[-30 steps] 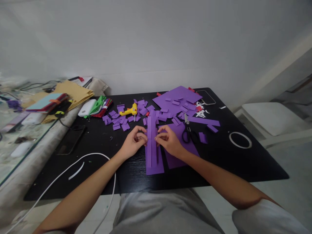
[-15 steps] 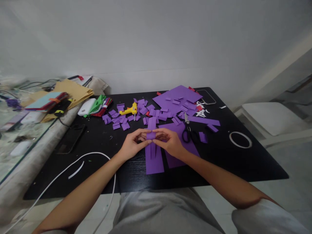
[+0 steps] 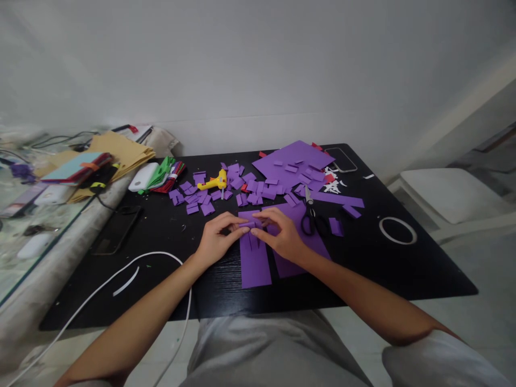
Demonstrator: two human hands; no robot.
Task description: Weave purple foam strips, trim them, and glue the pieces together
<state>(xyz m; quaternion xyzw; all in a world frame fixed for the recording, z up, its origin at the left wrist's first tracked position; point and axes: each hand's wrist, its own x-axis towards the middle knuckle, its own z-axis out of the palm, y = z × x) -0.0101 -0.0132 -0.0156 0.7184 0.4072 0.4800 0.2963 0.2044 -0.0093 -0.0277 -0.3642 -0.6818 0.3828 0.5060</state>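
Folded shorter than before, the purple strip (image 3: 247, 224) is pinched between both hands (image 3: 217, 236) (scissors (image 3: 310, 211) lie nearby).

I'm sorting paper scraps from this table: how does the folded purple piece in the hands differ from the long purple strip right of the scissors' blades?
The folded piece is pinched between the left hand and right hand; the long strip lies untouched on the table.
The folded piece is compact; the long strip is stretched out.
The folded piece is over a purple sheet; the long strip is beside the scissors.
Both are purple.
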